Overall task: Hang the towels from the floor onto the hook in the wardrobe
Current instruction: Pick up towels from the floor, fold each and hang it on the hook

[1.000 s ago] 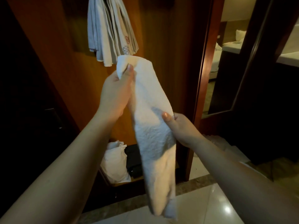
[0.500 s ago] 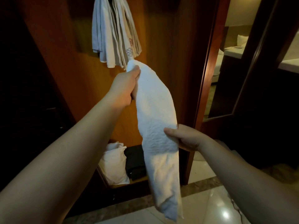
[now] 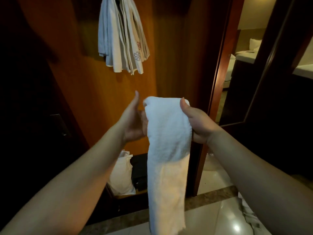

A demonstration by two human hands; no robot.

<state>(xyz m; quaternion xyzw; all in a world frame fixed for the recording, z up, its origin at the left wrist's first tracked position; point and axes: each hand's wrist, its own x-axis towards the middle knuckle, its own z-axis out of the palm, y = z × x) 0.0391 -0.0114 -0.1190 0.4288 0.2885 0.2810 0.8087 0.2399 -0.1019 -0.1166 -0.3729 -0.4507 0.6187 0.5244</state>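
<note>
A fluffy white towel (image 3: 167,150), folded lengthwise, hangs limp between the hands, its top gripped by the right hand (image 3: 198,122) while the left hand (image 3: 133,122) lies open against its edge.

Held towel (image 3: 168,143) between hands, below hung towels (image 3: 122,36); bag (image 3: 121,177) lower left.

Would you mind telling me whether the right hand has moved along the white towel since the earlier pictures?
Yes. The right hand has climbed from mid-towel to the white towel's top edge, nearer the hanging towels.
</note>
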